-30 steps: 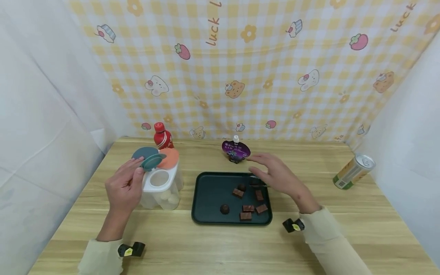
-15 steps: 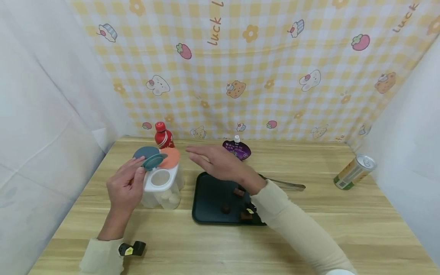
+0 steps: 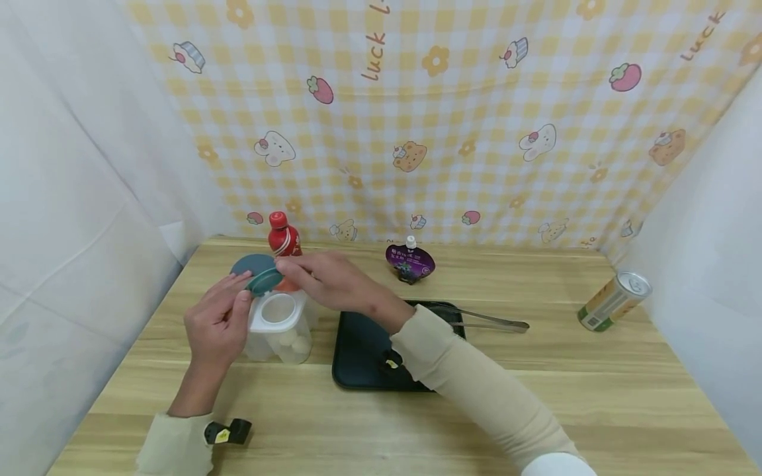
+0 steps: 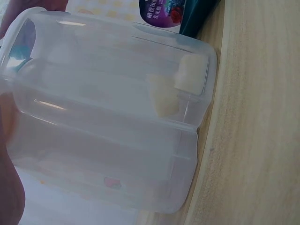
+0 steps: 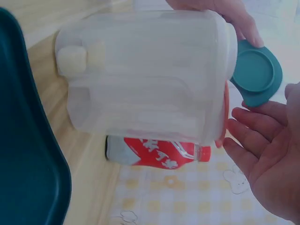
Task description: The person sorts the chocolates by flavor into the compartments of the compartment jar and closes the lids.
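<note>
A clear plastic storage canister (image 4: 108, 117) with a white top (image 3: 276, 319) stands at the left. Several off-white chunks (image 5: 72, 61) lie in its bottom. Its round front opening is uncovered, with the teal flip lid (image 5: 255, 72) raised above it. My left hand (image 3: 217, 324) pinches the lid's edge between thumb and fingers. From the other side, my right hand (image 3: 333, 281) reaches over, its fingers (image 5: 253, 124) extended and a fingertip at the lid's tab. Behind are the canister's blue lid (image 3: 253, 263) and orange lid (image 3: 288, 285), the latter partly hidden.
A dark tray (image 3: 351, 380) lies under my right forearm; metal tongs (image 3: 494, 322) rest across its right edge. At the back stand a red bottle (image 3: 284, 238) and a purple pouch (image 3: 409, 261). A can (image 3: 613, 301) is at the far right.
My right hand has let go of the tongs at the tray's right and swung left to the raised teal lid. The left hand stays in place.
</note>
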### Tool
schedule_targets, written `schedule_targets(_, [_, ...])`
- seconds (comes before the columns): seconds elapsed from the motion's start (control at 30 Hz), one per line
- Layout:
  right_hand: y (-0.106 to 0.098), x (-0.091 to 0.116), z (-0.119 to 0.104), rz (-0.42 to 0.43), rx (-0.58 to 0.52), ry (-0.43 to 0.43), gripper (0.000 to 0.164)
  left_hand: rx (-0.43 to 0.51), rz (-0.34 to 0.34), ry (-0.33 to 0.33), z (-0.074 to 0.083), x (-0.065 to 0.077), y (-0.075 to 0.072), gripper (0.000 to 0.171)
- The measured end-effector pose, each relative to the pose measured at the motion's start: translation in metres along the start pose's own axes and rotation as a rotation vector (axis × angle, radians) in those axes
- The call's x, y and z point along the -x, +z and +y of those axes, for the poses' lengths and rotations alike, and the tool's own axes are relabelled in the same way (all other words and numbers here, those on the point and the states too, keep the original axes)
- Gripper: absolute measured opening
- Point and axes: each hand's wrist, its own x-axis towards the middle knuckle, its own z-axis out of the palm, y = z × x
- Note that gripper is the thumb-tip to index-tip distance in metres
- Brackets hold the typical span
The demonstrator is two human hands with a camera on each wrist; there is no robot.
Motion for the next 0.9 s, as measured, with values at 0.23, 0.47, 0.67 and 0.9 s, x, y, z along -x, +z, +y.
schedule_targets(0.23, [0.010, -0.006, 0.000, 0.047, -0.049, 0.084, 0.050, 0.016, -0.003, 0.023, -0.001, -0.001, -0.002, 0.051])
schedule_targets(0.47, [0.013, -0.002, 0.001, 0.073, -0.012, 0.112, 0.049, 0.008, -0.062, 0.006, -0.003, 0.000, -0.003, 0.044])
schedule_targets(0.67, [0.013, 0.003, 0.007, 0.060, -0.038, 0.101, 0.048, 0.054, -0.087, -0.003, -0.003, 0.001, -0.002, 0.039])
schedule_targets(0.9, [0.014, 0.007, 0.017, -0.039, 0.024, -0.004, 0.041, 0.105, -0.111, 0.050, 0.002, -0.001, -0.005, 0.055])
